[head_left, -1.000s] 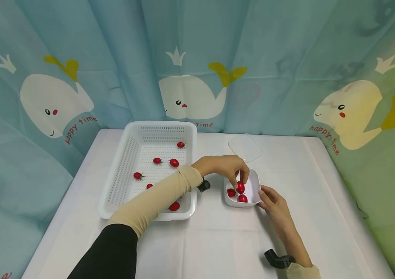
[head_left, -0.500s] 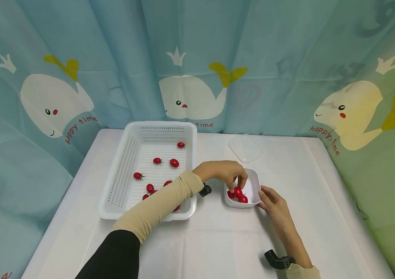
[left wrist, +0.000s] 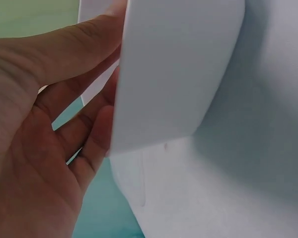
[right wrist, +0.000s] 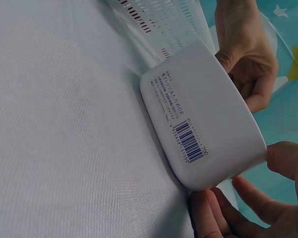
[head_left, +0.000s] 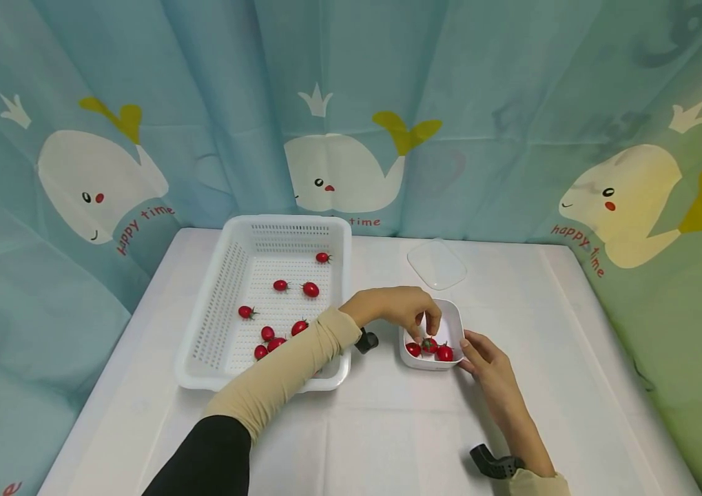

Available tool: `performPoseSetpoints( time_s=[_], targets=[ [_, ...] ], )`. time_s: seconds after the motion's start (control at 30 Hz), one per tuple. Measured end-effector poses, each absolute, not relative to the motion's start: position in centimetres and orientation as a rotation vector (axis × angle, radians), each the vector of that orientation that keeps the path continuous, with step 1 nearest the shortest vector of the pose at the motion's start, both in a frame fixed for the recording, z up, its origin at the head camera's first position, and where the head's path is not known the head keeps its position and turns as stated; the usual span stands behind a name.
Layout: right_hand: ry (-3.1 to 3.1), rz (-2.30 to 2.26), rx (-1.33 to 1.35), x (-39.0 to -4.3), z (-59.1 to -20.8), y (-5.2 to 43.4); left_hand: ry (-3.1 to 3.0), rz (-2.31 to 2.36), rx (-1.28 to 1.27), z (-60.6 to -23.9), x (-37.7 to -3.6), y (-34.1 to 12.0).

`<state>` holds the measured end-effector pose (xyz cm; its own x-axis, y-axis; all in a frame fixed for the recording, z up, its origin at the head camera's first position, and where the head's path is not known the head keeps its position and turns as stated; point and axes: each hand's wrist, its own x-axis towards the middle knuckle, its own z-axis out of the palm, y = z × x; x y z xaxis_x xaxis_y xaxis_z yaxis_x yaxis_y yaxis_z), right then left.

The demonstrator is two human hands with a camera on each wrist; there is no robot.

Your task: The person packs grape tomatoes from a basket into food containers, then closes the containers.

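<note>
Head view: the tomato held by the left hand a second ago now lies released in the tub, making three tomatoes there; its fingers hover loosely curled, empty. Left wrist view: fingers beside the tub wall. Right wrist view: the right hand pinches the tub's near corner on the worktop.

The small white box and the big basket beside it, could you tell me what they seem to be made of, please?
The small box looks like smooth, opaque white plastic with a slight sheen; a barcode sticker sits on its outer wall. The basket also looks like white plastic, rigid and moulded, with rows of small holes through walls and floor.
</note>
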<state>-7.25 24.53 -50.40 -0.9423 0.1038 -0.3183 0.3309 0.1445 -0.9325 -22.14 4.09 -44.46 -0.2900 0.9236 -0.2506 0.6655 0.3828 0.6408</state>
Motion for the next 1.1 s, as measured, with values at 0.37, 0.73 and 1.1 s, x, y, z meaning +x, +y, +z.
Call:
performPoseSetpoints(
  time_s=[0.37,0.73,1.1],
  targets=[
    [2.228,-1.853,0.470,-7.3,-50.4,24.6,2.069,0.760,1.395,-43.6,-22.3,3.1],
    [2.244,-1.848,0.458,-7.2,-50.2,24.5,2.179,0.929,1.296,-41.3,-22.4,-0.2],
    [2.252,-1.851,0.453,-7.1,-50.4,24.4,2.292,1.065,1.190,-39.9,-22.3,-5.0]
  ],
)
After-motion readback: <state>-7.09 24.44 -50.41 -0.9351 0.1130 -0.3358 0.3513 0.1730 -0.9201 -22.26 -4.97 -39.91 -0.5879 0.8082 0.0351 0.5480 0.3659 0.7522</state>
